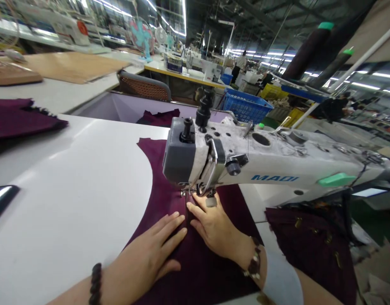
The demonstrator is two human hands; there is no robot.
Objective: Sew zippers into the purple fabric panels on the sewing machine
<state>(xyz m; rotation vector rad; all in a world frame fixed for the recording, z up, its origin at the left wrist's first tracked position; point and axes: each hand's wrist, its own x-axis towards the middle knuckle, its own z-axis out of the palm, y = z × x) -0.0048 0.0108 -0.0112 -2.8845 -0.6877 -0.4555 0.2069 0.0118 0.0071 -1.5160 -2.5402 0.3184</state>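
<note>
A dark maroon fabric piece (163, 169) lies on the white table (80, 186) under the head of a white sewing machine (271, 163). My left hand (152, 250) rests flat on the fabric, fingers stretched out toward the needle. My right hand (212, 224) also presses on the fabric, its fingers pointing at the presser foot (190, 194) just under the machine head. Both wrists wear bead bracelets. The needle itself is mostly hidden by the machine head.
More maroon fabric (20, 116) is stacked at the far left, and another pile with metal pieces (312, 237) lies at the right. A blue crate (245, 106), a chair (145, 84), further tables and machines stand behind. A dark flat object (1, 199) sits at the left edge.
</note>
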